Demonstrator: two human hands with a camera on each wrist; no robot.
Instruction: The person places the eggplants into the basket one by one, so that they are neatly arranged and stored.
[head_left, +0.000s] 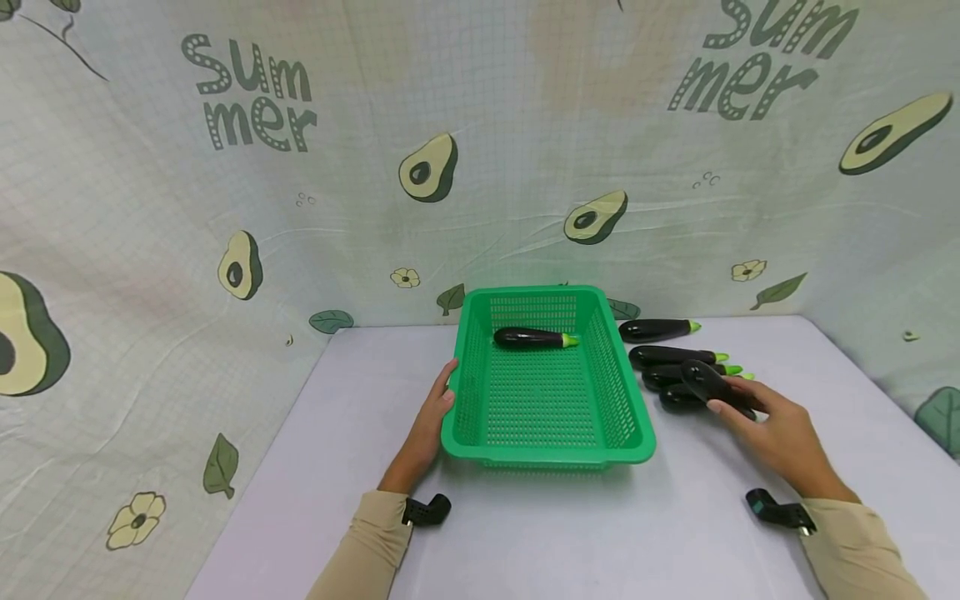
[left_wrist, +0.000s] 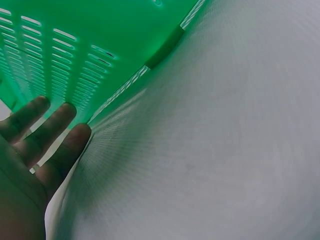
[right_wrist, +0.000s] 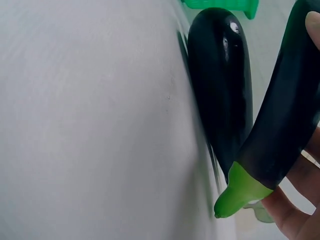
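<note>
Nearest the right wrist camera is the held eggplant, glossy and near-black, slanting across the view with its green stem end at the lower left. The right hand grasps it, thumb on one side and fingers on the other, to the right of the basket. In the head view it overlaps the loose eggplants nearest the hand; whether it touches them cannot be told.

Four loose eggplants lie on the table along the basket's right side: the far eggplant a little apart, then the second eggplant, the third eggplant and the near eggplant, these three close together. The visible green ends point right.

The green basket, with slotted walls and a perforated base, stands upright near the middle of the table. Inside, towards its far wall, lies one basket eggplant, green end also to the right.

The left hand is at the basket's left side, its fingers extended and slightly spread against the outer wall, not clenched.

Both arms wear beige sleeves and black wrist devices. Behind the table hangs a pale cloth printed with avocados, leaves, flowers and "summer".
</note>
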